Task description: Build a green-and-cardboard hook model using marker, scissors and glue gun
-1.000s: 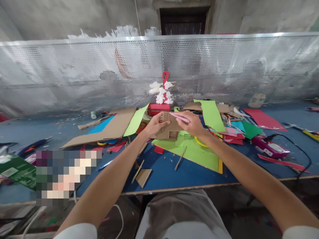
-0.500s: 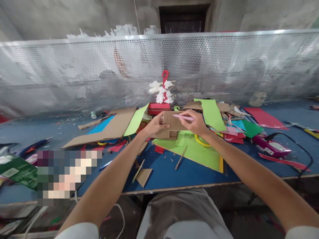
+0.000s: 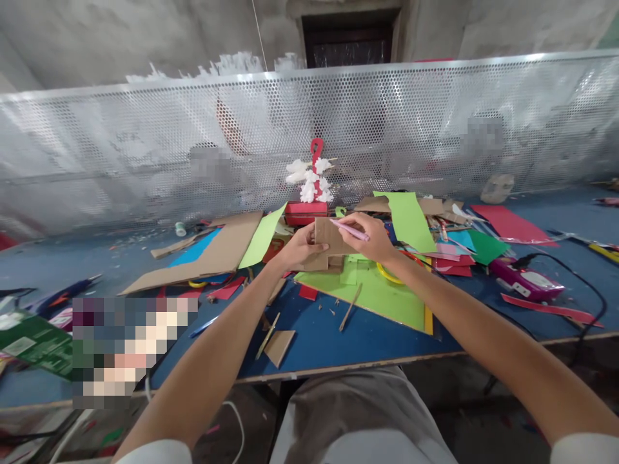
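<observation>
My left hand [image 3: 300, 248] is closed on the left side of a brown cardboard piece [image 3: 325, 232], thumb laid across its face. In my right hand [image 3: 370, 235] is a pink pen [image 3: 352, 230], its tip at the upper part of the cardboard. Part of the cardboard is hidden behind my right hand. Below it a smaller cardboard piece [image 3: 316, 263] shows, and I cannot tell whether the two are joined. Under both hands lies a light green sheet [image 3: 382, 299] with a yellow ring [image 3: 389, 274] on it.
Behind stands a red stand with white paper flowers [image 3: 309, 187], before a perforated metal screen [image 3: 271, 122]. Cardboard sheets [image 3: 227, 241] and a green sheet [image 3: 264, 238] lie left. A purple device [image 3: 527, 280] with a black cable and a red sheet [image 3: 515, 224] are right.
My right hand with the pen has shifted slightly left over the cardboard, and the pen slants more steeply. My left hand keeps its hold. The whole view has tilted a little.
</observation>
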`<state>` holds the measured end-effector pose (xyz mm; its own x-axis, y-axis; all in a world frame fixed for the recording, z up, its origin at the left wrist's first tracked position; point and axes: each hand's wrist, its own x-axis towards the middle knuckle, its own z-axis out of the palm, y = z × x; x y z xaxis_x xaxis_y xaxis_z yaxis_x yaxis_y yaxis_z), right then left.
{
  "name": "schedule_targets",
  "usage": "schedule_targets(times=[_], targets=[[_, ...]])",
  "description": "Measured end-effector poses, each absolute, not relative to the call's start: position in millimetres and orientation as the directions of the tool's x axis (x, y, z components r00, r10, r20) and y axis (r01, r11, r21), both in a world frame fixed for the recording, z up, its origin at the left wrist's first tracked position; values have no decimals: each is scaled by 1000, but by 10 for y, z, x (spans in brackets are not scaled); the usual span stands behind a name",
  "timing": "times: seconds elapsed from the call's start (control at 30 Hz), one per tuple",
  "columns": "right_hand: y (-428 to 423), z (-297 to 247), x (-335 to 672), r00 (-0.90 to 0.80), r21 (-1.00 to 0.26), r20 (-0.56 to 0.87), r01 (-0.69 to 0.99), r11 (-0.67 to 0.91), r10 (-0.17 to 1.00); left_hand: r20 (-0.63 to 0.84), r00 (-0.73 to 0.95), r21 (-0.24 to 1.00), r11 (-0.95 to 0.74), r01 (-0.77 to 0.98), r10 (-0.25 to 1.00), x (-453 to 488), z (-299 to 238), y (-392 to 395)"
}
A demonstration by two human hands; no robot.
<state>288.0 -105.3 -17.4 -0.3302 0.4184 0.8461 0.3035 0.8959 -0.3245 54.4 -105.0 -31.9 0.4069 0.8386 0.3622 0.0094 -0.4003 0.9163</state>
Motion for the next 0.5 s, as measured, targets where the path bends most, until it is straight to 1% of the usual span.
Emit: schedule_targets(times=[0.17, 0.33, 0.5], targets=[[-1044, -161, 2878, -352, -325, 820, 363, 873, 452, 396, 405, 894, -447, 35, 824, 553, -303, -1054], [-1033, -161, 2878, -362, -295, 826, 378, 878, 433, 400, 404, 890, -453, 43, 823, 555, -312, -1048], [-1032, -170, 2864, -356, -290, 833, 370, 883, 423, 380, 392, 898, -436, 60, 838, 564, -292, -1074]])
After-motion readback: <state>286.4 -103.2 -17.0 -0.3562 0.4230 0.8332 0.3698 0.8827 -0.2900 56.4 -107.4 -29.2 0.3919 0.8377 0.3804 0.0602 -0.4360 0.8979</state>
